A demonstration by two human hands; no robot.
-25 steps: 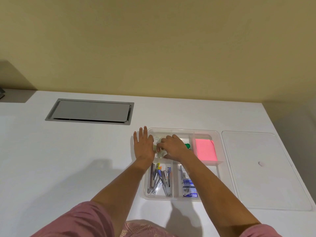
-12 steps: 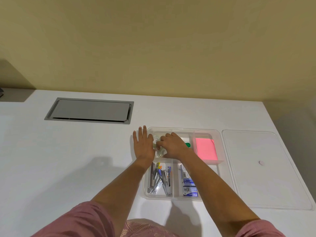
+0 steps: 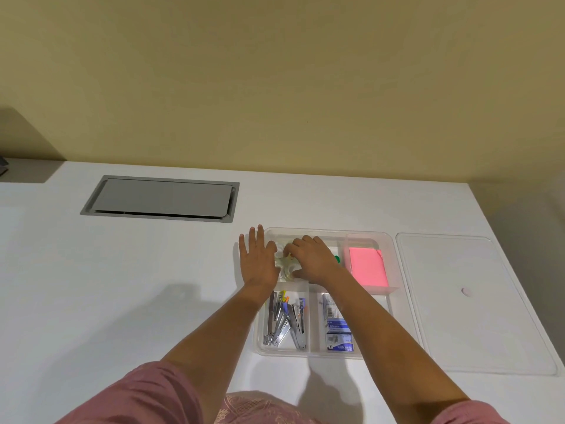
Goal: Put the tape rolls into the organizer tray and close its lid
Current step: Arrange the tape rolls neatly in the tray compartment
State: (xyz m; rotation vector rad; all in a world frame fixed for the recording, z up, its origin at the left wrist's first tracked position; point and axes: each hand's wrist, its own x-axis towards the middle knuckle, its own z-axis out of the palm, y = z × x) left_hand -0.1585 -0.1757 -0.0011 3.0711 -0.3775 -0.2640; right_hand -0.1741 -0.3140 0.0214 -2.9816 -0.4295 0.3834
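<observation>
A clear organizer tray [image 3: 360, 234] lies on the white table, right of centre. My left hand [image 3: 258, 260] rests flat and open against the tray's left rim. My right hand [image 3: 310, 258] is curled over clear tape rolls [image 3: 286, 264] in the tray's back-left compartment, fingers pressing on them. A green tape core [image 3: 337, 259] peeks out to the right of that hand. The tray's clear lid [image 3: 467, 304] lies flat on the table to the right of the tray.
Other compartments hold a pink sticky-note pad [image 3: 367, 267], several staplers [image 3: 286, 322] and blue staple boxes [image 3: 336, 328]. A grey cable hatch [image 3: 162, 198] is set into the table at the back left. The table's right edge runs close beside the lid.
My right hand has shifted slightly over the tape rolls. My left hand stays against the tray's left rim.
</observation>
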